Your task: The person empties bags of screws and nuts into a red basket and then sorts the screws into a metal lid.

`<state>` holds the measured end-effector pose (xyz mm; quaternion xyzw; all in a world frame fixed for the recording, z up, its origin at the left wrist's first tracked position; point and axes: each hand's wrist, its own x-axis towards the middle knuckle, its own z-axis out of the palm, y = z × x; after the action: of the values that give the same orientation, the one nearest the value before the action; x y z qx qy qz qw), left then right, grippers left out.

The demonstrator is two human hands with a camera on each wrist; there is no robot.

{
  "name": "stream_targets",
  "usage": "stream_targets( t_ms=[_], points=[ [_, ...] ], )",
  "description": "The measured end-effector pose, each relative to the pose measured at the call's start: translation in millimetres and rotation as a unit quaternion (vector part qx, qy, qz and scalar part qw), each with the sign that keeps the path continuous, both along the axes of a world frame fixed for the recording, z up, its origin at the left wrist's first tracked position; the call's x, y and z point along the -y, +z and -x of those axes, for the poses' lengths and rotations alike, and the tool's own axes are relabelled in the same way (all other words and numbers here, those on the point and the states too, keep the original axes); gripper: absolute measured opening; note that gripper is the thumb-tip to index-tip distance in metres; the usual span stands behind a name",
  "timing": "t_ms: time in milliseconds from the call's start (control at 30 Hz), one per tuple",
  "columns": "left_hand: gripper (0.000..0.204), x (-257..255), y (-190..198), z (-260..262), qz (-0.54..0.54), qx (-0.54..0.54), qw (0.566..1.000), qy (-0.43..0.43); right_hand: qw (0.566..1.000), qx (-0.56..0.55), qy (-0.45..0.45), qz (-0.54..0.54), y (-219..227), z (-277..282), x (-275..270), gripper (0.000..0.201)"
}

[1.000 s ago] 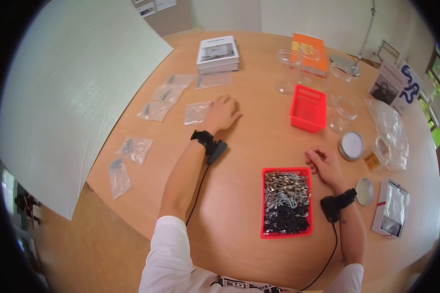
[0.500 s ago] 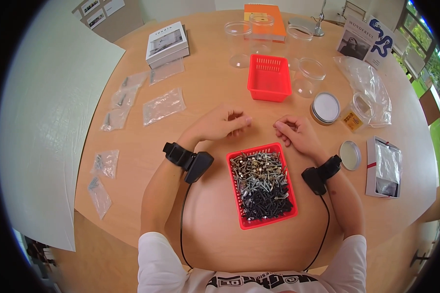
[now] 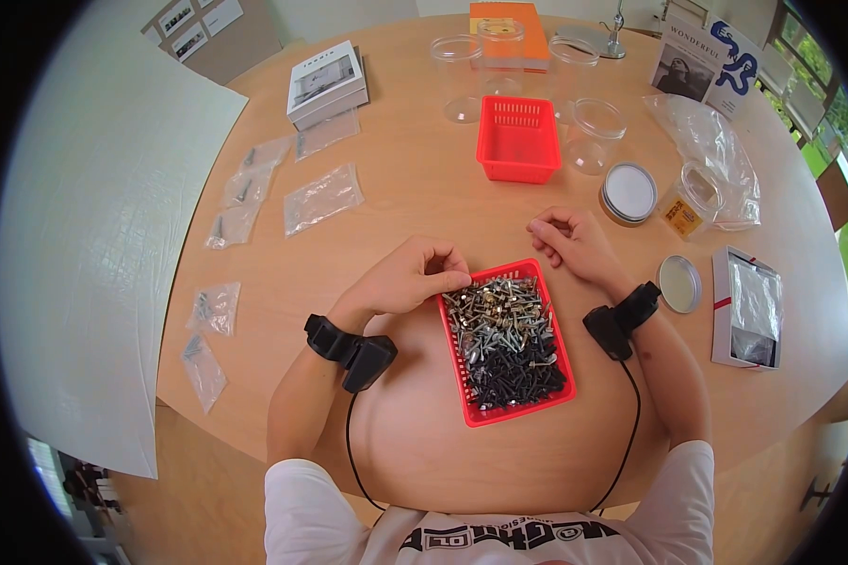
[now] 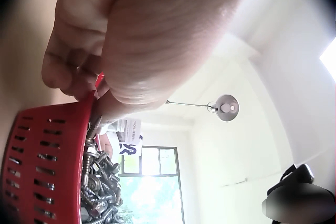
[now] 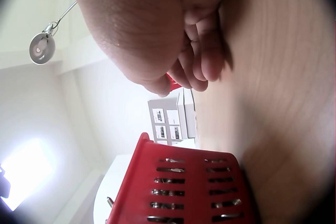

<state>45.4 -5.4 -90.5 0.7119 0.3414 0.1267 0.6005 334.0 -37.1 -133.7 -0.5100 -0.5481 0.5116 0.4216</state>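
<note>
A red plastic basket (image 3: pixel 452 363) stands in front of me, filled with screws (image 3: pixel 504 325) in brassy, silver and black groups. My left hand (image 3: pixel 410 273) is at its far left corner. In the left wrist view the thumb goes over the basket's rim (image 4: pixel 90 106) while the curled fingers (image 4: pixel 58 74) stay outside, so the hand pinches the rim. My right hand (image 3: pixel 579 247) rests on the table beyond the far right corner, loosely curled and holding nothing. Slits in the basket wall (image 5: pixel 194 182) show screws in the right wrist view.
Beyond the hands stands a second red basket (image 3: pixel 518 169), among several clear jars (image 3: pixel 594 155). At left lie small plastic bags (image 3: pixel 322 200), some with screws. Right of my right hand are a round tin (image 3: pixel 628 194), a lid (image 3: pixel 679 284) and a box (image 3: pixel 749 306).
My left hand has left the flat plastic bag, come back toward me and taken hold of the filled basket's corner. The right hand has stayed near the basket's far right. The head view has shifted.
</note>
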Motion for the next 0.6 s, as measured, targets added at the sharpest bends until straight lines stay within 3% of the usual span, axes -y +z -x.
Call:
stream_targets(
  t_ms=[233, 600],
  points=[
    [0.013, 27, -3, 22, 0.035, 0.029, 0.998, 0.047, 1.0, -0.008, 0.011, -0.01, -5, -5, -3, 0.028],
    [0.011, 125, 10, 52, 0.125, 0.074, 0.973, 0.182, 1.0, 0.004, 0.012, -0.02, 0, -3, 2, 0.027]
  ],
)
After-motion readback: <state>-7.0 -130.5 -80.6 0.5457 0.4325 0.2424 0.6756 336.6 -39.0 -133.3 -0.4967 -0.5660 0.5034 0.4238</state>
